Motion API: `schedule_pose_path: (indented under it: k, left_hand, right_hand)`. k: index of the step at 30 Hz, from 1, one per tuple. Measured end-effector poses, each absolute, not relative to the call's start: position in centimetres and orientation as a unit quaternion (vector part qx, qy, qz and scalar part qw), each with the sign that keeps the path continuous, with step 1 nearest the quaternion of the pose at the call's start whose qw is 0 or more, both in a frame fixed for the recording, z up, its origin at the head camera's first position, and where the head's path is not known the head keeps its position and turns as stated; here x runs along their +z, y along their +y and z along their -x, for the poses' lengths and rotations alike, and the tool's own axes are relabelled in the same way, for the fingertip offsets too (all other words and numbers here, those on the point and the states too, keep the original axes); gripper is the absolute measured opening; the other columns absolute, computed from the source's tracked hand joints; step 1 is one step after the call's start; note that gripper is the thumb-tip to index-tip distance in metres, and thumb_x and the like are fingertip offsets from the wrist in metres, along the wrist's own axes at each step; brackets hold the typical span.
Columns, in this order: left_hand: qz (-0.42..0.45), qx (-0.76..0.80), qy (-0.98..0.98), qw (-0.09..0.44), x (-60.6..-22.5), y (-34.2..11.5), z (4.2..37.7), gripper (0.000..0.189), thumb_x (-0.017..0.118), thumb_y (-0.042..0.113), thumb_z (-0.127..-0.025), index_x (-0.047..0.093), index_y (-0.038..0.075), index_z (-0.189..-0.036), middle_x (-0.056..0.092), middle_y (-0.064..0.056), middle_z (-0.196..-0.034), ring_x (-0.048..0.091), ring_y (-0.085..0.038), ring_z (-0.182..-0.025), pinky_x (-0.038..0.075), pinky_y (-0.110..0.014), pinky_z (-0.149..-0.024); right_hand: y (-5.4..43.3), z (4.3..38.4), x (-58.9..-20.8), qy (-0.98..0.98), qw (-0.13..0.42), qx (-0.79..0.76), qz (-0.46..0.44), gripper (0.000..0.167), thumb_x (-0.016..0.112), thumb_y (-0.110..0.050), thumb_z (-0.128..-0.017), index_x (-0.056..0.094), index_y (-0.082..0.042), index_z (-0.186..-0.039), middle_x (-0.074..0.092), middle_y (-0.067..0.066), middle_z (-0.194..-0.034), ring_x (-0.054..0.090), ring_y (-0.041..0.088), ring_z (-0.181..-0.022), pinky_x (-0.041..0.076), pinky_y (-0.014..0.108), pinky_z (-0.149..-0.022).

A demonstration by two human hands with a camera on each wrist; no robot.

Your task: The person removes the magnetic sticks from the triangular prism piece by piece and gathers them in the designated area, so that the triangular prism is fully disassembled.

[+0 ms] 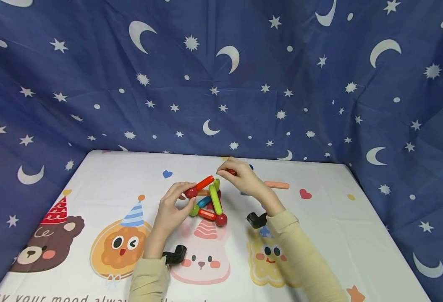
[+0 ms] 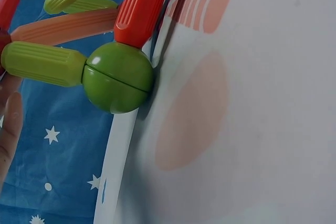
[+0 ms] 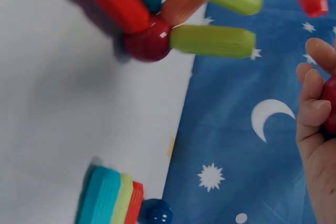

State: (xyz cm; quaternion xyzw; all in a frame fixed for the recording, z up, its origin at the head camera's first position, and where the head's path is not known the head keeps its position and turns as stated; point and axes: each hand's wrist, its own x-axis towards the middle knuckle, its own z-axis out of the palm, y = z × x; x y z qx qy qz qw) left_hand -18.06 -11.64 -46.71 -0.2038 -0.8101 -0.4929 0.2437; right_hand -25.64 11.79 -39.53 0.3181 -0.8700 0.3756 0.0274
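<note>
A frame of plastic rods and balls stands mid-table. It includes a green ball (image 2: 118, 77), a short red rod (image 1: 207, 214), a red corner ball (image 1: 221, 220), a blue rod (image 1: 204, 201) and leaning yellow-green rods (image 1: 215, 200). My left hand (image 1: 170, 212) pinches another red ball (image 1: 191, 193) at the frame's upper left; from it a red rod (image 1: 205, 183) slants up to the right. Just right of that rod's free end, my right hand (image 1: 244, 178) holds a separate red ball (image 3: 329, 106) in curled fingers, which partly hide it.
An orange rod (image 1: 276, 185) lies to the right behind my right forearm. Teal, yellow-green and red rods (image 3: 102, 195) lie side by side near a blue ball (image 3: 156, 212). Behind the white printed tablecloth (image 1: 319, 243) hangs a blue star-patterned curtain (image 1: 244, 117).
</note>
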Motion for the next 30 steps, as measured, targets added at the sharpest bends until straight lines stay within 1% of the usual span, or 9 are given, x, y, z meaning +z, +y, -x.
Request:
schedule_pose_path:
  k: [4, 7, 11, 14, 17, 21, 23, 27, 30]
  left_hand:
    - [0.197, -0.493, -0.81, 0.247, -46.7, -11.5, 18.1, 0.042, 0.072, 0.0, -0.08, 0.065, 0.011, -0.12, 0.065, -0.006, -0.115, 0.059, -0.015, -0.096, 0.052, -0.023, -0.074]
    - [0.189, -0.496, -0.808, 0.255, -46.6, -11.5, 18.1, 0.042, 0.073, -0.001, -0.079, 0.065, 0.01, -0.119, 0.065, -0.008, -0.114, 0.061, -0.017, -0.095, 0.054, -0.026, -0.073]
    - [0.171, -0.502, -0.808, 0.257, -46.6, -11.4, 18.2, 0.041, 0.073, -0.001, -0.079, 0.066, 0.009, -0.118, 0.065, -0.008, -0.112, 0.061, -0.017, -0.093, 0.055, -0.028, -0.072]
    - [0.152, -0.505, -0.811, 0.253, -46.5, -11.5, 18.2, 0.04, 0.072, -0.001, -0.08, 0.066, 0.01, -0.118, 0.065, -0.007, -0.111, 0.06, -0.015, -0.091, 0.055, -0.028, -0.073]
    - [0.135, -0.505, -0.813, 0.255, -46.5, -11.7, 18.1, 0.039, 0.073, 0.0, -0.079, 0.066, 0.01, -0.117, 0.064, -0.006, -0.11, 0.06, -0.014, -0.088, 0.056, -0.028, -0.073]
    - [0.115, -0.508, -0.814, 0.257, -46.5, -11.9, 18.2, 0.039, 0.074, 0.002, -0.079, 0.066, 0.011, -0.116, 0.064, -0.005, -0.108, 0.061, -0.014, -0.086, 0.055, -0.024, -0.073]
    - [0.107, -0.511, -0.815, 0.252, -46.5, -11.9, 18.2, 0.039, 0.074, 0.002, -0.08, 0.066, 0.012, -0.117, 0.064, -0.005, -0.107, 0.061, -0.014, -0.086, 0.054, -0.023, -0.074]
    - [0.09, -0.525, -0.81, 0.244, -46.4, -11.9, 18.2, 0.038, 0.073, 0.003, -0.081, 0.066, 0.012, -0.117, 0.064, -0.007, -0.107, 0.062, -0.017, -0.085, 0.055, -0.026, -0.074]
    - [0.07, -0.539, -0.803, 0.243, -46.5, -12.0, 18.2, 0.039, 0.073, 0.002, -0.081, 0.066, 0.012, -0.117, 0.065, -0.008, -0.105, 0.063, -0.019, -0.083, 0.056, -0.028, -0.073]
  right_hand:
    - [12.6, 24.6, -39.7, -0.873, 0.041, 0.403, -0.271, 0.015, 0.063, -0.024, -0.093, 0.071, -0.013, -0.098, 0.062, 0.0, -0.092, 0.051, 0.013, -0.078, 0.044, 0.023, -0.066]
    - [13.4, 23.7, -39.9, -0.867, 0.032, 0.443, -0.227, 0.012, 0.062, -0.019, -0.094, 0.067, -0.013, -0.102, 0.062, 0.003, -0.1, 0.054, 0.016, -0.086, 0.047, 0.022, -0.071]
    - [14.8, 22.5, -39.9, -0.828, -0.013, 0.533, -0.172, 0.02, 0.055, -0.004, -0.094, 0.054, -0.007, -0.114, 0.053, 0.013, -0.118, 0.054, 0.024, -0.104, 0.051, 0.024, -0.084]
    - [16.1, 21.8, -40.0, -0.794, -0.04, 0.588, -0.15, 0.027, 0.048, -0.002, -0.095, 0.042, -0.003, -0.122, 0.045, 0.019, -0.127, 0.05, 0.029, -0.113, 0.049, 0.021, -0.089]
    - [17.4, 21.5, -40.2, -0.784, -0.046, 0.602, -0.146, 0.03, 0.048, -0.01, -0.099, 0.036, -0.003, -0.125, 0.045, 0.022, -0.128, 0.052, 0.026, -0.106, 0.049, 0.018, -0.085]
    - [19.2, 21.6, -40.4, -0.799, -0.026, 0.585, -0.136, 0.035, 0.052, -0.02, -0.099, 0.036, -0.004, -0.125, 0.051, 0.02, -0.118, 0.054, 0.017, -0.082, 0.049, 0.019, -0.071]
    - [20.2, 21.8, -40.5, -0.808, -0.014, 0.575, -0.125, 0.036, 0.055, -0.02, -0.097, 0.038, -0.004, -0.124, 0.054, 0.019, -0.115, 0.055, 0.012, -0.078, 0.049, 0.017, -0.068]
    - [22.0, 22.6, -40.9, -0.834, 0.001, 0.542, -0.105, 0.037, 0.061, -0.021, -0.094, 0.048, -0.004, -0.124, 0.055, 0.019, -0.119, 0.061, 0.008, -0.086, 0.053, 0.014, -0.074]
    - [23.1, 23.4, -41.0, -0.86, 0.005, 0.5, -0.103, 0.037, 0.061, -0.023, -0.094, 0.053, -0.01, -0.128, 0.051, 0.017, -0.127, 0.059, 0.013, -0.092, 0.052, 0.015, -0.077]
